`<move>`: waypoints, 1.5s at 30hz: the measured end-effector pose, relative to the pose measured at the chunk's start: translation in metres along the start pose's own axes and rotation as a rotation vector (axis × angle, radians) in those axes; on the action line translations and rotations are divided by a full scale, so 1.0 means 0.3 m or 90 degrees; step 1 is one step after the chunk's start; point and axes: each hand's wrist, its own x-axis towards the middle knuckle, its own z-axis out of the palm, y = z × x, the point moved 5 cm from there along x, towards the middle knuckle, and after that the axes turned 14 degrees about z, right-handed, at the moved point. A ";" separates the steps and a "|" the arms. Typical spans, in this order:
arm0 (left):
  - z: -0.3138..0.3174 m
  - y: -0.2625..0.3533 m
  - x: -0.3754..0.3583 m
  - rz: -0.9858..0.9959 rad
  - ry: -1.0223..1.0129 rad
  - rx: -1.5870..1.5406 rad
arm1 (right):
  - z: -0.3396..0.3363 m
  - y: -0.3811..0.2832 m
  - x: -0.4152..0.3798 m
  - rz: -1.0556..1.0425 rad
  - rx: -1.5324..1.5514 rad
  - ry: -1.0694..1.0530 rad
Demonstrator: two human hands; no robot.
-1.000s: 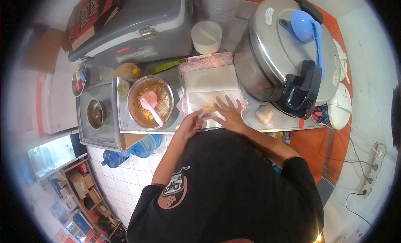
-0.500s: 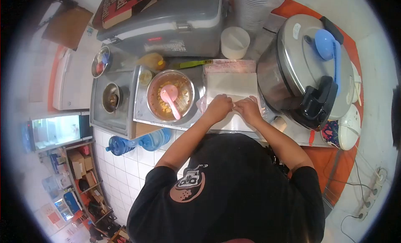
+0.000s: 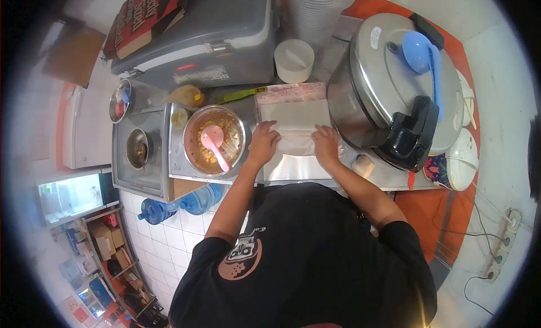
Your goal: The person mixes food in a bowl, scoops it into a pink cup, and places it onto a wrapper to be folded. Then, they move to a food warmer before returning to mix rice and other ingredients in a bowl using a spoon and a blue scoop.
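Note:
In the head view, a pale, thin sheet [image 3: 297, 143] lies on a stack of off-white sheets [image 3: 296, 115], its near part folded over in a straight crease. My left hand [image 3: 264, 143] holds its left edge with curled fingers. At the right edge, my right hand [image 3: 326, 144] grips it the same way, fingertips hidden partly by the hand. Left of my left hand stands a steel bowl [image 3: 187, 137] with a yellowish chopped filling, and a pink ladle [image 3: 213, 137] rests in it.
A big steel rice cooker [image 3: 360, 74] with a blue ladle [image 3: 417, 50] on its lid stands at the right. Behind are a grey cooler box [image 3: 225, 51], a white tub [image 3: 294, 62] and a green-handled tool [image 3: 239, 95]. A small pan [image 3: 138, 147] sits far left.
My hands have moved apart, from close together at the middle of the sheet to its left and right edges. The crease now lies wide across between them. The camera view has shifted slightly.

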 end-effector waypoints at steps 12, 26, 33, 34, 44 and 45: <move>0.168 -0.050 -0.105 -0.191 0.079 -0.153 | 0.096 0.007 -0.006 0.194 0.059 -0.113; 0.107 0.019 -0.166 0.030 -0.208 0.043 | -0.031 0.016 -0.107 -0.037 0.016 -0.155; 0.199 -0.079 -0.074 -0.137 -0.298 -0.135 | 0.109 0.060 0.051 0.264 -0.021 -0.375; 0.211 -0.068 -0.052 -0.178 -0.327 -0.064 | 0.126 0.048 0.069 0.211 -0.124 -0.403; 0.128 0.007 -0.062 -0.091 -0.095 0.068 | 0.072 -0.007 0.106 0.093 -0.108 -0.277; 0.134 0.009 -0.077 -0.095 -0.095 0.067 | 0.065 0.001 0.088 0.151 -0.091 -0.234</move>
